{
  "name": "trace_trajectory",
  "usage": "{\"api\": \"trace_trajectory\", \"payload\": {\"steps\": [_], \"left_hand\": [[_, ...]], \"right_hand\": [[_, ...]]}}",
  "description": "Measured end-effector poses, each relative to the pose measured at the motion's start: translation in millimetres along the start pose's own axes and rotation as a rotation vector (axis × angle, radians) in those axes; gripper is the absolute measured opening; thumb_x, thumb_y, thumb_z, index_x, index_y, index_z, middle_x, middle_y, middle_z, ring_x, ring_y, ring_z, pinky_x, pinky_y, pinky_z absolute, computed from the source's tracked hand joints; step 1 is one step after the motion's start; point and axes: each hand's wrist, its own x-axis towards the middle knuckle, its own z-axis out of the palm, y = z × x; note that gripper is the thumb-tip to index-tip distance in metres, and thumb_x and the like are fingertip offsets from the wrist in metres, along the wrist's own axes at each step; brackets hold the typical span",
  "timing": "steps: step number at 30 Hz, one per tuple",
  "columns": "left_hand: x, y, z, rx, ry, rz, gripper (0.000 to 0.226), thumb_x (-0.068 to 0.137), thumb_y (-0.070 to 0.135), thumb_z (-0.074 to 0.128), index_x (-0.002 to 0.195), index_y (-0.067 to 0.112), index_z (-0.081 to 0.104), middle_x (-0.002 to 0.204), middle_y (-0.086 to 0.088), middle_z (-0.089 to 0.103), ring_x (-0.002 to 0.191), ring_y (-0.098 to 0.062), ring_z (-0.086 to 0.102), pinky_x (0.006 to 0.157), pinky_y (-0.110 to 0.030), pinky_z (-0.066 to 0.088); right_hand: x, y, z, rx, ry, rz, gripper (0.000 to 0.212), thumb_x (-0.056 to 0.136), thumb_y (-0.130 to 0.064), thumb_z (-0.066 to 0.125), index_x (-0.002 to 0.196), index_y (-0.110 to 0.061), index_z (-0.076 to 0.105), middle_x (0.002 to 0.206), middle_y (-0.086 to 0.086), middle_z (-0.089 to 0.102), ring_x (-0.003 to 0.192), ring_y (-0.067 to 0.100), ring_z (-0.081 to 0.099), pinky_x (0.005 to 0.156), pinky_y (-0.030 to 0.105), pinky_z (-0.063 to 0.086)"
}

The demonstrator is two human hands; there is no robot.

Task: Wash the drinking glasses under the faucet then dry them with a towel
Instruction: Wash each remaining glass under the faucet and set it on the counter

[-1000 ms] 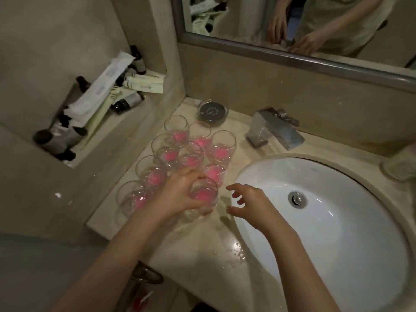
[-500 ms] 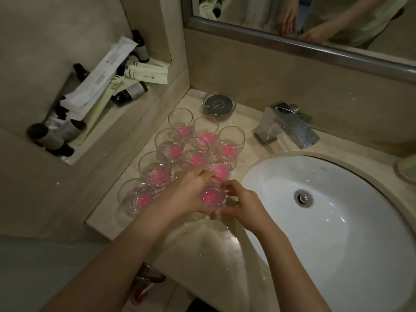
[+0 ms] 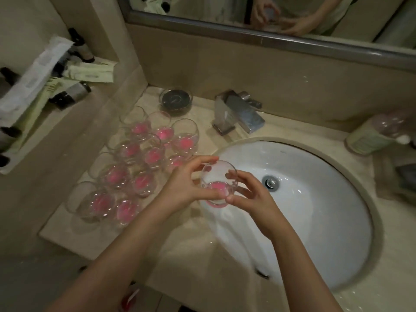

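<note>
A clear drinking glass [image 3: 217, 183] with a pink bottom is held over the left rim of the white sink [image 3: 315, 221]. My left hand [image 3: 186, 185] grips its left side, fingers curled round the rim and base. My right hand [image 3: 249, 194] pinches its right side with thumb and fingers. Several more pink-bottomed glasses [image 3: 144, 163] stand clustered on the beige counter [image 3: 184, 248] to the left. The chrome faucet [image 3: 238, 113] stands behind the sink; no water is seen running. No towel is in view.
A dark round glass dish [image 3: 176, 100] sits behind the glasses. A wall niche [image 3: 45, 86] at left holds small bottles and packets. A container [image 3: 369, 138] stands on the counter at far right. The mirror [image 3: 270, 16] above reflects my hands.
The glass has been lifted off the counter and carried right, over the sink's edge. My right hand, free a second ago, now holds it together with my left.
</note>
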Motion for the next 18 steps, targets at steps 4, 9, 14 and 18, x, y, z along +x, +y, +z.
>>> {"api": "trace_trajectory", "payload": {"steps": [4,9,14,18], "left_hand": [[24,-4,48,-0.229,0.038,-0.057,0.078,0.043,0.036,0.088,0.116,0.036,0.059,0.121,0.016,0.064,0.114,-0.004,0.061,0.083,-0.027,0.056],[62,-20,84,-0.262,-0.018,-0.097,0.087,0.050,-0.001,0.090,0.122,0.029,0.052,0.121,-0.002,0.063,0.107,-0.005,0.064,0.082,-0.017,0.051],[92,-31,94,-0.297,0.034,-0.058,0.082,0.048,0.007,0.094,0.116,0.033,0.056,0.119,0.000,0.067,0.107,-0.016,0.067,0.082,-0.025,0.056],[107,-43,98,-0.336,0.080,-0.045,0.087,0.040,0.025,0.091,0.119,0.031,0.057,0.117,0.002,0.069,0.104,-0.015,0.068,0.084,-0.027,0.056]], "right_hand": [[4,9,-29,0.263,0.076,0.009,0.053,0.071,-0.010,0.075,0.122,-0.018,0.059,0.125,-0.004,0.060,0.102,0.015,0.068,0.077,0.032,0.058],[30,24,-62,0.307,0.131,0.026,0.053,0.073,-0.020,0.075,0.123,-0.017,0.061,0.129,0.006,0.059,0.104,0.028,0.069,0.078,0.038,0.058],[59,29,-82,0.264,0.122,0.007,0.056,0.069,-0.024,0.083,0.121,-0.024,0.063,0.123,-0.001,0.064,0.104,0.022,0.069,0.089,0.044,0.057],[75,28,-92,0.185,0.163,-0.012,0.051,0.068,-0.040,0.069,0.118,-0.029,0.065,0.119,-0.010,0.068,0.112,0.013,0.064,0.102,0.049,0.048]]}}
